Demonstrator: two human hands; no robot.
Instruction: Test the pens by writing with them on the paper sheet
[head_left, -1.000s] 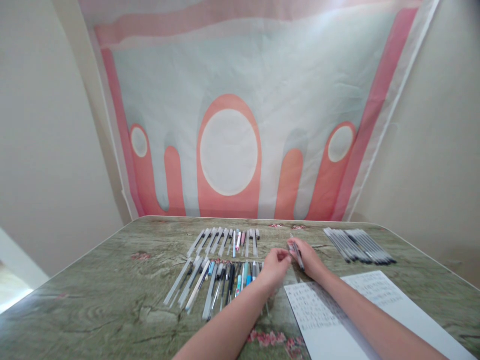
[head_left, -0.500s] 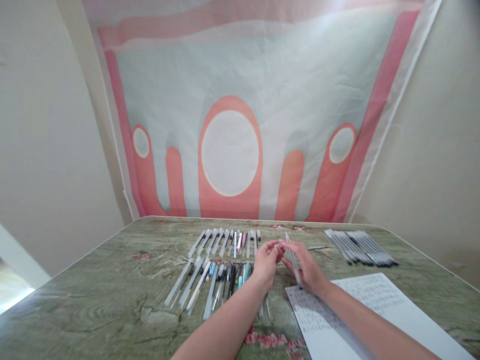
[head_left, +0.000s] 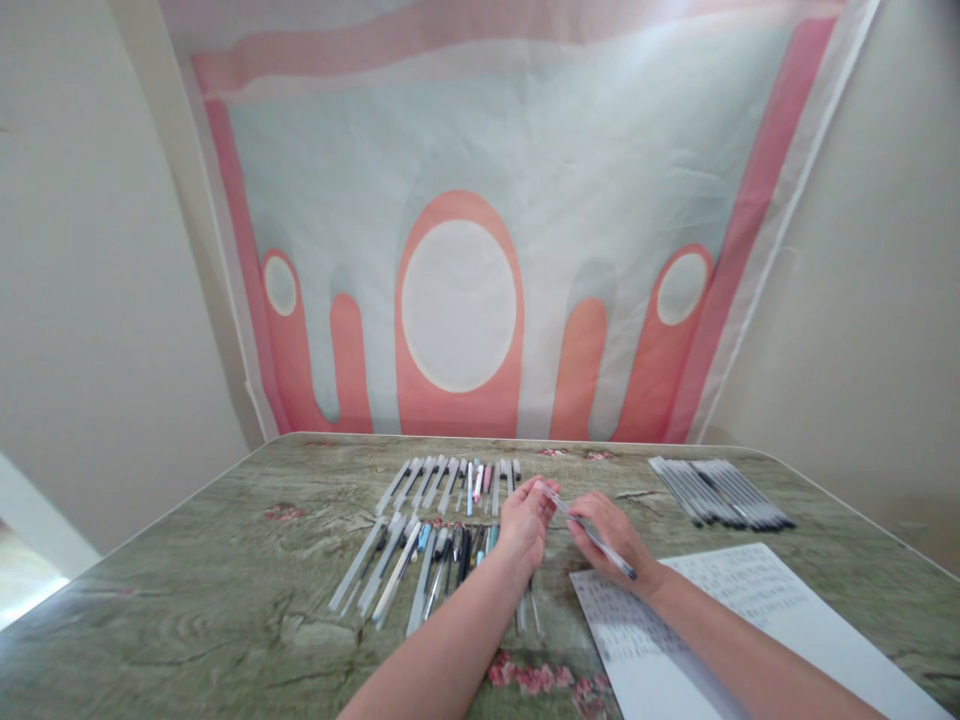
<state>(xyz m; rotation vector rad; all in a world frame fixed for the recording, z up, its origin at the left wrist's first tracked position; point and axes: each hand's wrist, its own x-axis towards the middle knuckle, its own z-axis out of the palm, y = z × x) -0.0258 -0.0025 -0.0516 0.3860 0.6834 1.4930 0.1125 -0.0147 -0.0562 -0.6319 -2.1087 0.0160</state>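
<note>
1. head view: just right of the lower centre of the frame, i hold a slender pen (head_left: pixel 609 553) between my two hands, slanting from the clear end at its upper left to the dark end at its lower right.
2. my left hand (head_left: pixel 529 525) is partly curled, fingers and thumb closed on the pen's clear end; how tightly they grip, i cannot tell.
3. my right hand (head_left: pixel 613 528) is closed around the pen's middle, with the dark end sticking out below my fingers.
4. left of my hands, around the lower centre, lie a back row of pens (head_left: pixel 448 486) and a longer front row of pens (head_left: pixel 424 585); my left forearm covers part of the front one.
5. at the right, a group of clear pens (head_left: pixel 739 495) lies side by side, dark ends toward me.
6. in the lower right, white paper (head_left: pixel 795 640) with handwriting too small to read lies partly beneath my right forearm.
7. everything rests on a wood-grained tabletop (head_left: pixel 210 580); a pink-and-grey backdrop (head_left: pixel 457 120) fills the upper centre.
</note>
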